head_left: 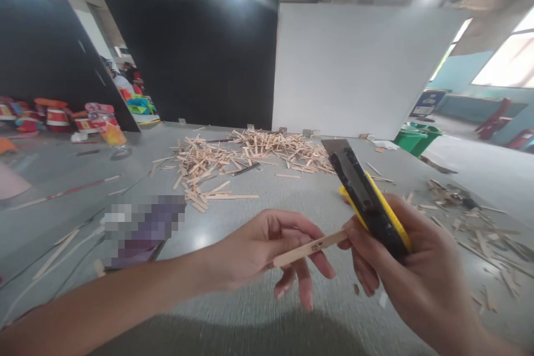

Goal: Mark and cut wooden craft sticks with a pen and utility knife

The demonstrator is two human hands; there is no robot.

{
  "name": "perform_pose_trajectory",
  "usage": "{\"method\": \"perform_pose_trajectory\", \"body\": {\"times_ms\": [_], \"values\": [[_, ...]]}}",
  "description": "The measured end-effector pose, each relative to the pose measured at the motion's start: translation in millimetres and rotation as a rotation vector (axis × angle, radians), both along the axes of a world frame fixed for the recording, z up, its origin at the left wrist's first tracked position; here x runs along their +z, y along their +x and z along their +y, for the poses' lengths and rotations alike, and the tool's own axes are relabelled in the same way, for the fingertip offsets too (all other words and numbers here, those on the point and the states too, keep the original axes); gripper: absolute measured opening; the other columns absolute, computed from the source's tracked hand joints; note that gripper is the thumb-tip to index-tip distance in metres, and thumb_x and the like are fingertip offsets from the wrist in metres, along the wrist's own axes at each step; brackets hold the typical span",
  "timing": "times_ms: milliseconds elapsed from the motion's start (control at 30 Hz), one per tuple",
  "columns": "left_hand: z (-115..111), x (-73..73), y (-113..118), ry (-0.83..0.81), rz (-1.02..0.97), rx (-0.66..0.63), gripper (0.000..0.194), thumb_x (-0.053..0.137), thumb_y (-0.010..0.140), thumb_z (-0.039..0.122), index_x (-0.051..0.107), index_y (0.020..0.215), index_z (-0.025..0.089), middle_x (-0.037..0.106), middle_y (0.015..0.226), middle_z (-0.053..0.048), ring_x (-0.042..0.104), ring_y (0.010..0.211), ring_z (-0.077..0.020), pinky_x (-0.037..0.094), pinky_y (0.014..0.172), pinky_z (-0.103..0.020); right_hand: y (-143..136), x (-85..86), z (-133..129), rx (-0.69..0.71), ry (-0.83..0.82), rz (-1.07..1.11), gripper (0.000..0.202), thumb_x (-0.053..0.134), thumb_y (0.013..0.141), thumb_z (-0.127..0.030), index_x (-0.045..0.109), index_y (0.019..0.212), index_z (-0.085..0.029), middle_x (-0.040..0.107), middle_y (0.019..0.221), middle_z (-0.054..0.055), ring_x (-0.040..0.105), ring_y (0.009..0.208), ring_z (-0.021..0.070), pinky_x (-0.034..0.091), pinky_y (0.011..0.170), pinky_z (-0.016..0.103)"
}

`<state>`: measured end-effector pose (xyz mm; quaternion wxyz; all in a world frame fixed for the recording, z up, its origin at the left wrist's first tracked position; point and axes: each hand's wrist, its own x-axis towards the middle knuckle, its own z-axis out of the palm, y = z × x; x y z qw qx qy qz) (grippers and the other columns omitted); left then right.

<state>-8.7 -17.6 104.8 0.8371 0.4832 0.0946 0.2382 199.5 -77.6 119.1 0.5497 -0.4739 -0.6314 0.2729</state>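
Observation:
A flat wooden stick (311,247) with a small dark print is held between my hands, low in the middle of the head view. My right hand (411,267) pinches its right end and also grips a yellow and black utility knife (369,200), whose wide blade points up and to the left. My left hand (283,250) is behind the stick's left part, thumb along it, with the lower fingers spread beneath. Beyond the hands, a heap of similar wooden sticks (271,147) lies on the grey table (292,194).
A phone (144,233) lies at the left with a cable. Farther left stand a plastic bottle (106,128) and red drums (56,117). Stick scraps (484,239) cover the right side. Black and white panels (334,67) rise behind; green bins (417,136) stand beyond. A person sits far left.

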Motion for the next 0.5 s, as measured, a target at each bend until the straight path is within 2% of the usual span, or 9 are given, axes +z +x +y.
{"method": "perform_pose_trajectory", "body": {"times_ms": [100, 233, 333, 500], "values": [[1, -5.7, 0, 0.015, -0.042, -0.015, 0.029, 0.072, 0.098, 0.045, 0.074, 0.103, 0.016, 0.078, 0.090, -0.006, 0.075, 0.060, -0.0116, 0.050, 0.044, -0.013, -7, -1.2, -5, -0.020, 0.022, -0.009, 0.015, 0.067, 0.100, -0.040, 0.067, 0.103, -0.025, 0.057, 0.052, -0.008, 0.050, 0.033, 0.0094, 0.044, 0.034, 0.020], [1, -9.1, 0, 0.045, -0.061, -0.058, 0.032, 0.071, 0.099, 0.047, 0.070, 0.103, 0.015, 0.077, 0.086, -0.006, 0.075, 0.060, -0.0122, 0.050, 0.045, -0.014, -17, -3.2, -12, -0.114, 0.003, 0.001, 0.014, 0.067, 0.099, -0.040, 0.065, 0.098, -0.027, 0.054, 0.049, -0.010, 0.050, 0.035, 0.0084, 0.043, 0.038, 0.020], [-3, -6.4, 1, 0.033, -0.039, -0.047, 0.035, 0.069, 0.099, 0.050, 0.067, 0.102, 0.015, 0.074, 0.081, -0.005, 0.072, 0.057, -0.0112, 0.049, 0.044, -0.014, -22, -6.9, -14, -0.135, 0.007, 0.020, 0.013, 0.067, 0.099, -0.039, 0.062, 0.097, -0.027, 0.054, 0.047, -0.011, 0.050, 0.035, 0.0082, 0.042, 0.040, 0.020], [-11, 0.0, 2, 0.046, -0.010, -0.119, 0.034, 0.056, 0.106, 0.050, 0.059, 0.102, 0.016, 0.066, 0.076, -0.001, 0.069, 0.053, -0.0102, 0.048, 0.045, -0.015, -27, -11.5, -14, -0.119, -0.063, 0.133, 0.013, 0.069, 0.098, -0.037, 0.062, 0.101, -0.026, 0.058, 0.055, -0.010, 0.052, 0.037, 0.0067, 0.043, 0.040, 0.018]]}}
